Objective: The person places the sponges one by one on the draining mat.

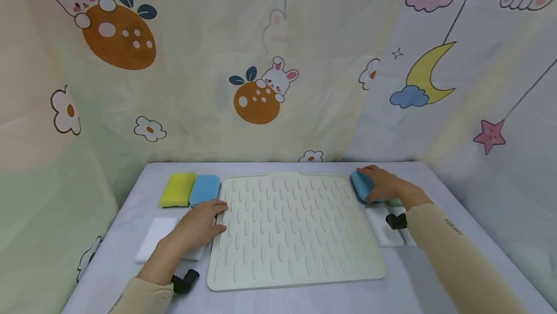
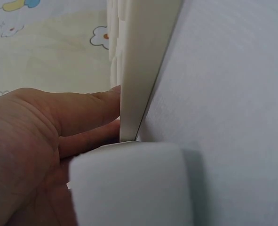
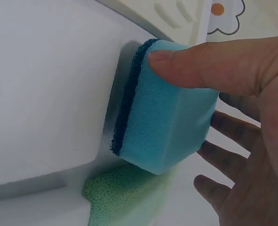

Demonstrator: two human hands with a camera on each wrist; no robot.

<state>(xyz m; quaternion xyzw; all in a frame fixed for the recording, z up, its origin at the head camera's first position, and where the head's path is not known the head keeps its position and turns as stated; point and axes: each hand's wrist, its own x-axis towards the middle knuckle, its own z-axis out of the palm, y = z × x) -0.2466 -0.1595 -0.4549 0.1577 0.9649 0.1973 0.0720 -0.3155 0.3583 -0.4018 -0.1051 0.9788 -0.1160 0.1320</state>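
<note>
A cream draining tray (image 1: pixel 296 232) with rows of raised ridges lies in the middle of the table. At its left edge my left hand (image 1: pixel 196 224) rests with fingers and thumb touching the rim. The left wrist view shows the thumb (image 2: pixel 89 110) against the tray's side wall (image 2: pixel 141 61). My right hand (image 1: pixel 387 186) holds a blue sponge (image 3: pixel 171 108) at the tray's far right corner. Its thumb presses the sponge's near face, with the other fingers behind. A dark scouring layer lines one side of that sponge. Beside it sits a green sponge (image 3: pixel 124 193), partly hidden.
On the left stand a yellow sponge (image 1: pixel 178 189) and another blue sponge (image 1: pixel 205 188), side by side. White blocks (image 1: pixel 158 236) lie under and beside the left forearm, and more white blocks (image 1: pixel 385 229) lie right of the tray. A patterned curtain (image 1: pixel 196 87) hangs behind the table.
</note>
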